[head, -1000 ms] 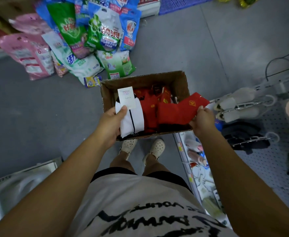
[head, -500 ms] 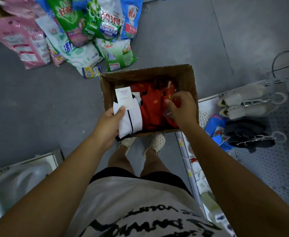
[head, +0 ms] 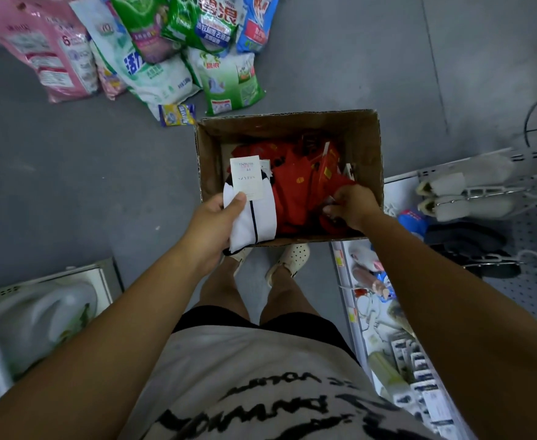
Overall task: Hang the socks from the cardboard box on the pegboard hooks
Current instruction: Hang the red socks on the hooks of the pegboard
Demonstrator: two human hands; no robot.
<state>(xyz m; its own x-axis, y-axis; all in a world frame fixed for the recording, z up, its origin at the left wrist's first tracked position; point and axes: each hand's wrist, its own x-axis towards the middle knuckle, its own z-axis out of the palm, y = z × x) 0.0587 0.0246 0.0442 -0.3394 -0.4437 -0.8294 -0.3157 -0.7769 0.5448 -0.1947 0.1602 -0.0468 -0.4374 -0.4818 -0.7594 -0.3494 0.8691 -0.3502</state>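
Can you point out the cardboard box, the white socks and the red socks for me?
cardboard box [head: 292,122], head view, far wall.
white socks [head: 259,217], head view, fabric below the paper label.
red socks [head: 292,185], head view, middle of the pile.

Grey floor [head: 54,185]: detergent bags [head: 153,52] piled beside cardboard box [head: 365,144].

Looks like a small shop aisle, stock all over. Bagged detergent [head: 178,42] heaped on the grey floor [head: 54,169], packaged goods on a white shelf with price tags [head: 384,338], and socks hung on pegboard hooks [head: 496,193] at right.
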